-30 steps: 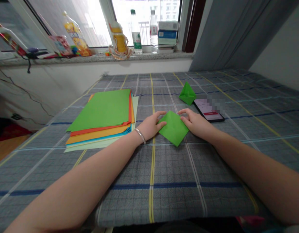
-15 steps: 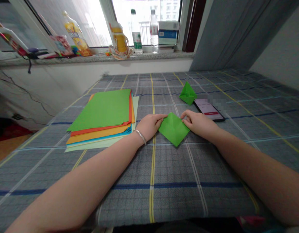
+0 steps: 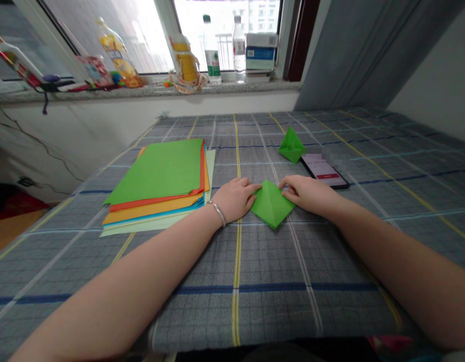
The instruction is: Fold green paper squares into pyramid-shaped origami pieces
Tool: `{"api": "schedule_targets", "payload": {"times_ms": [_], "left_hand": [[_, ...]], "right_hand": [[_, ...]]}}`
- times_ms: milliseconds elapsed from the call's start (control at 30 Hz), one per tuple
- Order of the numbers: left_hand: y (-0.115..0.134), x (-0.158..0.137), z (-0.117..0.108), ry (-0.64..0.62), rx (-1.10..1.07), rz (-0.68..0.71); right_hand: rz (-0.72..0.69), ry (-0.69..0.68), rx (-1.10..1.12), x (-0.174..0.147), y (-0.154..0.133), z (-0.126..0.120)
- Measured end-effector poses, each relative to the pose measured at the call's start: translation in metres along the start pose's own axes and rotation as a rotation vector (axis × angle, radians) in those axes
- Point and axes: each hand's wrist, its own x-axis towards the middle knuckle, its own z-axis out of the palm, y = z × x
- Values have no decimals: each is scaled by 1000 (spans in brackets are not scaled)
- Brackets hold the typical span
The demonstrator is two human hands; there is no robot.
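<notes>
A green folded paper square (image 3: 273, 207) lies on the checked tablecloth, one corner pointing toward me, a crease running down its middle. My left hand (image 3: 236, 198), with a silver bangle at the wrist, grips its left edge between thumb and fingers. On the opposite side my right hand (image 3: 302, 192) pinches the upper right edge, fingers curled. Just beyond, a second green folded paper piece (image 3: 291, 146) stands partly raised, beside a phone (image 3: 324, 171) with its screen lit.
At the left lies a stack of coloured paper (image 3: 160, 168), green on top. Bottles (image 3: 212, 55), a yellow cup (image 3: 186, 63) and boxes (image 3: 260, 53) stand along the windowsill (image 3: 153, 92). A grey curtain (image 3: 353, 50) hangs at the right.
The far corner of the folded paper has shifted slightly toward me. My left hand's fingers have bent more, and my right hand has slid a little nearer along its edge.
</notes>
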Motion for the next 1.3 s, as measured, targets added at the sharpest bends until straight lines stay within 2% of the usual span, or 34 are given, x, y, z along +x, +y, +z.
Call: {"api": "schedule_targets", "payload": {"times_ms": [233, 500, 700, 933, 1300], "left_hand": [[-1, -4, -8, -67, 14, 86], [-8, -4, -6, 103, -22, 279], [-2, -3, -11, 50, -72, 397], [1, -3, -11, 83, -187, 443], [7, -3, -11, 91, 49, 515]], "right_hand": [[-166, 2, 34, -2, 2, 1], [-353, -58, 86, -7, -5, -10], [-417, -83, 72, -9, -9, -12], [-403, -46, 67, -11, -11, -15], [-489, -75, 61, -14, -14, -17]]}}
